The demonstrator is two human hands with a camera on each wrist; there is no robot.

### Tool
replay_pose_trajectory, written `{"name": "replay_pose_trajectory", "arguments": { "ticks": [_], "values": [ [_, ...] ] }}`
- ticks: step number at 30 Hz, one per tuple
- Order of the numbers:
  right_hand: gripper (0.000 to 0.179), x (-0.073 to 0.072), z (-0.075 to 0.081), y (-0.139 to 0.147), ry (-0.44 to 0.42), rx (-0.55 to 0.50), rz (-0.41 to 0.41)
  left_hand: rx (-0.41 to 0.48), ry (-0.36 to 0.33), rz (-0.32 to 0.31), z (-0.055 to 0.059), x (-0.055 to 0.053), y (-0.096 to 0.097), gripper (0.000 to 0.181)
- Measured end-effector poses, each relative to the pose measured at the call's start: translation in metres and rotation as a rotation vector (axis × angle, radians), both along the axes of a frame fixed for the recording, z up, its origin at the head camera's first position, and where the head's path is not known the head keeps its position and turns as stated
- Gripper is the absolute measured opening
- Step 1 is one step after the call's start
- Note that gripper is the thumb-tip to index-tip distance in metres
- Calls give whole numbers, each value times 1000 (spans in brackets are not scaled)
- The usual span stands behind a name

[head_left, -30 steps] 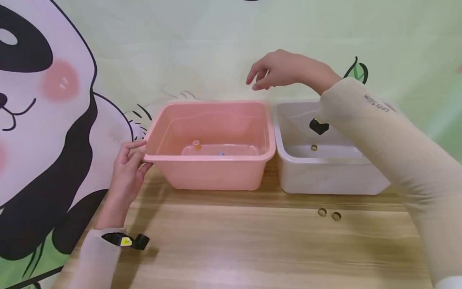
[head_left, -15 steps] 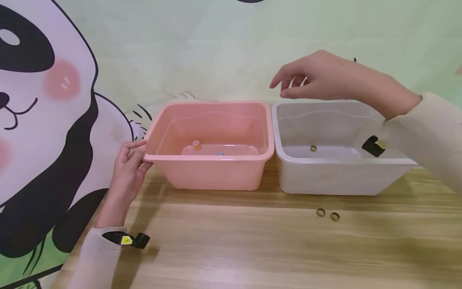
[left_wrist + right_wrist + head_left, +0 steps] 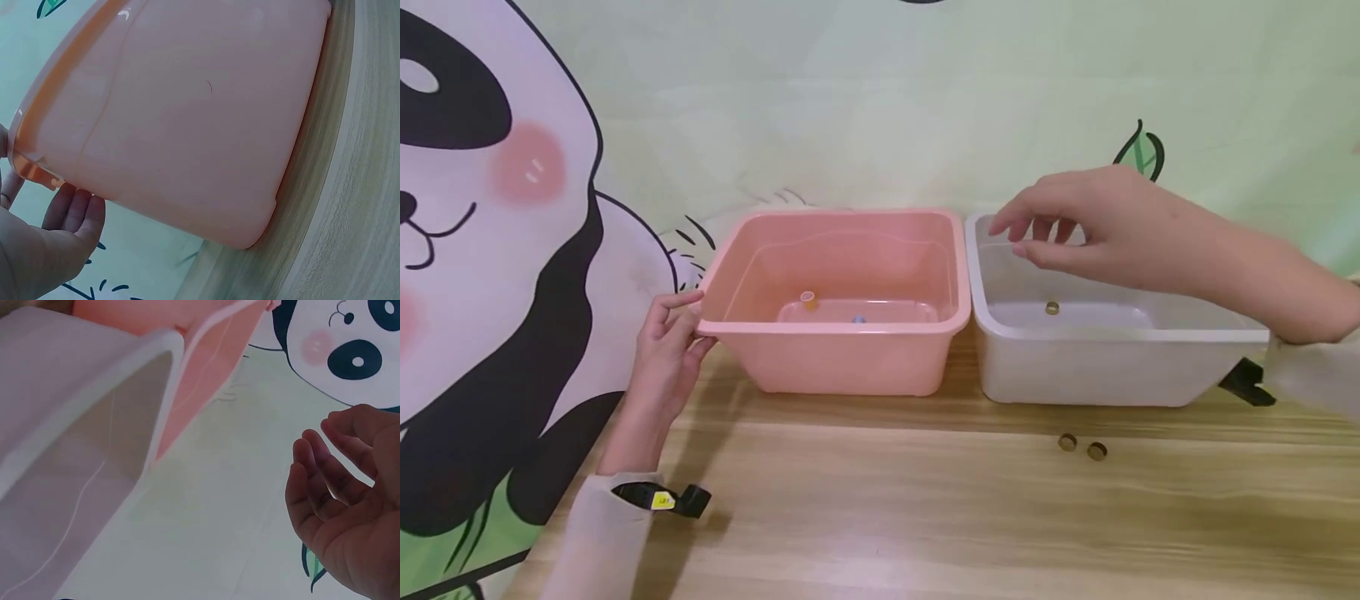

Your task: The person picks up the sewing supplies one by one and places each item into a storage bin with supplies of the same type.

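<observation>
My left hand (image 3: 666, 354) grips the left rim of a pink plastic basin (image 3: 850, 358), thumb and fingers on either side of the edge. The left wrist view has its fingertips (image 3: 94, 212) against the basin's outer wall, below the rim. Over the light grey basin (image 3: 1090, 367) my right hand (image 3: 1120, 229) hovers with loosely bent fingers and nothing between them; the right wrist view shows the bare palm (image 3: 350, 537). A small brass-coloured ring (image 3: 1052, 308) lies inside the grey basin. Inside the pink one are a short orange-yellow cylinder (image 3: 808, 301) and a partly hidden small blue piece (image 3: 859, 319).
Two more brass-coloured rings (image 3: 1082, 447) lie on the wooden table (image 3: 880, 500) in front of the grey basin. Both basins stand side by side against a green backdrop (image 3: 850, 108) with a panda printed on it. Black wrist cameras sit on both sleeves.
My right hand has moved right and down, from above the gap behind the basins to over the grey basin. The left hand and both basins stay where they were.
</observation>
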State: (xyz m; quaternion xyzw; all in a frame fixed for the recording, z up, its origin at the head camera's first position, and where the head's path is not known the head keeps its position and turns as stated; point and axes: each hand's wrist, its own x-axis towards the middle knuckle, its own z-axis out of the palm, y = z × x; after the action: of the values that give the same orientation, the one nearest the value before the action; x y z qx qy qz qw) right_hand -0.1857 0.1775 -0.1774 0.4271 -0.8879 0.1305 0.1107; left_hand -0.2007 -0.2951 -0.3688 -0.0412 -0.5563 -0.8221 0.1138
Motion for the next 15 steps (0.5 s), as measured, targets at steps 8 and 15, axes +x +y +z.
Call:
{"name": "replay_pose_trajectory", "arguments": {
  "ticks": [8,15],
  "values": [
    [31,31,-18,10,113,-25,30,-25,-4,2,0,3,-1,19],
    [32,40,-36,14,171,-97,130,-24,-11,3,2,2,-3,18]
  ]
}}
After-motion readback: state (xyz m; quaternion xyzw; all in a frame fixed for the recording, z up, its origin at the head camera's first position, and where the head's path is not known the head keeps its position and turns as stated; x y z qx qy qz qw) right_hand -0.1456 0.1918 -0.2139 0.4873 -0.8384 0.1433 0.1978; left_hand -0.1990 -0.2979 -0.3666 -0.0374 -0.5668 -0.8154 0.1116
